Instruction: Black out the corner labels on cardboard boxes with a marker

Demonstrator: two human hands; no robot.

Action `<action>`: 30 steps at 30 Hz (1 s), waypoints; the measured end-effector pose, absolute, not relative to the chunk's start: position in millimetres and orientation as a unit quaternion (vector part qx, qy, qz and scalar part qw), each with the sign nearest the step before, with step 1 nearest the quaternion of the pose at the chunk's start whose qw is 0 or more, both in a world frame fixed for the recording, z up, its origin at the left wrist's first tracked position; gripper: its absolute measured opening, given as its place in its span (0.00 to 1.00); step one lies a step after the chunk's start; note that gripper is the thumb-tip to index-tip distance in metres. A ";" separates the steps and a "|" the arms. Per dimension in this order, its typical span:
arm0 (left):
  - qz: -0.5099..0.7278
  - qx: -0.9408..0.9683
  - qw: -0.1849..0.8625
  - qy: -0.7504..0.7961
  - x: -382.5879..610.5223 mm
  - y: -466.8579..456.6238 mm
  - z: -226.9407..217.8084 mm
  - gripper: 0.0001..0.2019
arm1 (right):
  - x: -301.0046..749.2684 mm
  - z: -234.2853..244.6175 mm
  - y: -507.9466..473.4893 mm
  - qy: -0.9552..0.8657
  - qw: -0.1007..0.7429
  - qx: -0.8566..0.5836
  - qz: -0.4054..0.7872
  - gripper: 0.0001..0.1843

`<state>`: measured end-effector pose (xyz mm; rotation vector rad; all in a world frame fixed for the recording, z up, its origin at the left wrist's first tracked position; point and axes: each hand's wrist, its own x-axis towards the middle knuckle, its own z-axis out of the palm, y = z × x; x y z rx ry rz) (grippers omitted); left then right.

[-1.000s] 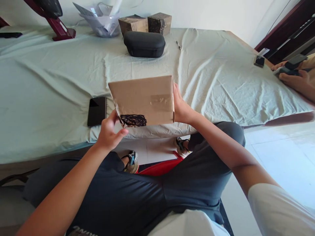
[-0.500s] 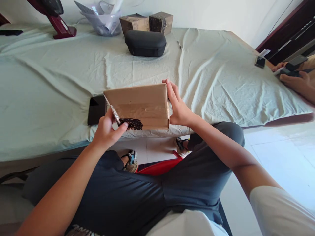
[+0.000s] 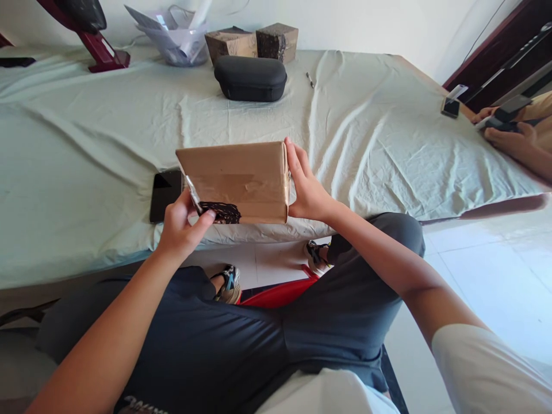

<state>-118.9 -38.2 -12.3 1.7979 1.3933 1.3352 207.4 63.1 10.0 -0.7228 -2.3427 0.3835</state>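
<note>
Between my two hands a brown cardboard box [image 3: 235, 164] is held up at the table's front edge, tilted so one broad face shows. Clear tape crosses it, and black scribble marks its lower left corner. My left hand [image 3: 183, 224] grips that corner, thumb on the scribble and fingers behind. My right hand [image 3: 304, 184] is closed around the box's right end, its fingertips at the upper corner. A black smartphone [image 3: 165, 195] lies on the cloth just beyond my left hand, partly hidden by the box and hand.
A pale green cloth [image 3: 366, 126] covers the table. At the back stand a black zip case [image 3: 250, 79], two small cardboard boxes [image 3: 276, 43], a clear plastic basket [image 3: 183, 46] and a dark red stand [image 3: 106, 54]. On the right, another person's hands [image 3: 511, 135] hold a dark device.
The box and both my hands have shifted slightly left and up in the view, with the grip kept. The camera view has also moved a little.
</note>
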 end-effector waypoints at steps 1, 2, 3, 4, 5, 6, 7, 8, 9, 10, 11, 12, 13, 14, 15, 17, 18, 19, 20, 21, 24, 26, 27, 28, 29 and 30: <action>0.492 0.670 0.251 0.496 -121.1 -37.0 -14.0 0.24 | 208.0 10.8 63.2 -0.891 0.322 -0.282 0.150 0.82; 0.493 0.682 0.251 0.479 -123.3 -35.6 -15.8 0.26 | 208.9 11.2 63.7 -0.888 0.322 -0.288 0.156 0.83; 0.490 0.697 0.246 0.462 -125.3 -34.1 -17.6 0.28 | 209.9 11.3 64.7 -0.885 0.323 -0.294 0.164 0.84; 0.481 0.713 0.237 0.452 -126.7 -32.8 -19.3 0.30 | 211.1 11.0 66.0 -0.881 0.325 -0.298 0.175 0.85; 0.469 0.727 0.224 0.449 -127.3 -31.8 -20.6 0.32 | 212.1 10.6 67.3 -0.876 0.328 -0.299 0.188 0.85; 0.454 0.737 0.208 0.454 -126.9 -31.4 -21.5 0.33 | 212.9 10.1 68.4 -0.872 0.330 -0.299 0.205 0.85; 0.438 0.745 0.195 0.464 -125.5 -31.6 -21.8 0.34 | 213.2 9.8 69.0 -0.867 0.331 -0.297 0.226 0.82; 0.424 0.749 0.186 0.474 -123.3 -32.4 -21.7 0.36 | 213.2 9.7 69.0 -0.861 0.332 -0.291 0.252 0.78; 0.416 0.750 0.186 0.479 -120.5 -33.5 -21.4 0.38 | 212.8 10.0 68.3 -0.854 0.334 -0.283 0.280 0.73; 0.412 0.750 0.196 0.479 -117.4 -34.9 -21.1 0.42 | 212.3 10.7 67.2 -0.847 0.336 -0.274 0.307 0.68; 0.411 0.748 0.217 0.473 -114.4 -36.2 -21.2 0.46 | 211.8 11.7 66.0 -0.841 0.336 -0.265 0.330 0.63; 0.416 0.742 0.243 0.465 -111.6 -37.3 -21.8 0.48 | 211.8 12.9 65.1 -0.837 0.334 -0.258 0.347 0.60; 0.428 0.731 0.272 0.457 -109.3 -37.9 -23.2 0.50 | 212.4 14.1 64.9 -0.836 0.328 -0.253 0.358 0.58; 0.446 0.714 0.300 0.448 -107.3 -37.8 -25.1 0.51 | 213.8 15.1 65.8 -0.837 0.320 -0.252 0.365 0.57; 0.472 0.693 0.324 0.438 -105.7 -37.0 -27.5 0.50 | 216.0 15.6 68.0 -0.839 0.309 -0.257 0.366 0.55; 0.531 0.645 0.353 0.422 -103.6 -33.6 -32.1 0.49 | 222.1 14.4 76.0 -0.843 0.295 -0.285 0.347 0.49; 0.556 0.623 0.357 0.418 -103.0 -31.3 -33.9 0.50 | 225.4 12.3 81.3 -0.846 0.290 -0.312 0.321 0.46; 0.573 0.607 0.357 0.419 -102.6 -28.7 -35.1 0.51 | 228.3 9.0 87.0 -0.849 0.281 -0.345 0.283 0.44; 0.583 0.594 0.354 0.426 -102.4 -26.2 -35.7 0.53 | 230.4 4.7 92.6 -0.851 0.267 -0.385 0.237 0.41; 0.589 0.585 0.349 0.436 -102.5 -23.9 -35.8 0.55 | 231.4 -0.4 97.9 -0.851 0.243 -0.425 0.189 0.38; 0.597 0.566 0.340 0.457 -103.2 -18.5 -34.9 0.56 | 225.7 -17.6 110.0 -0.842 0.142 -0.512 0.097 0.37; 0.600 0.563 0.338 0.457 -103.8 -16.4 -34.5 0.56 | 215.3 -26.8 115.7 -0.836 0.103 -0.533 0.077 0.38; 0.600 0.566 0.336 0.455 -104.1 -15.6 -34.6 0.55 | 208.9 -29.7 118.2 -0.836 0.094 -0.536 0.069 0.36; 0.597 0.572 0.332 0.454 -104.3 -14.9 -34.9 0.55 | 202.3 -31.4 120.6 -0.836 0.089 -0.538 0.061 0.34; 0.592 0.581 0.327 0.453 -104.6 -14.3 -35.3 0.54 | 196.1 -32.0 122.7 -0.836 0.083 -0.539 0.054 0.32; 0.586 0.589 0.323 0.452 -104.9 -13.7 -35.9 0.53 | 190.7 -31.5 124.3 -0.837 0.077 -0.540 0.051 0.31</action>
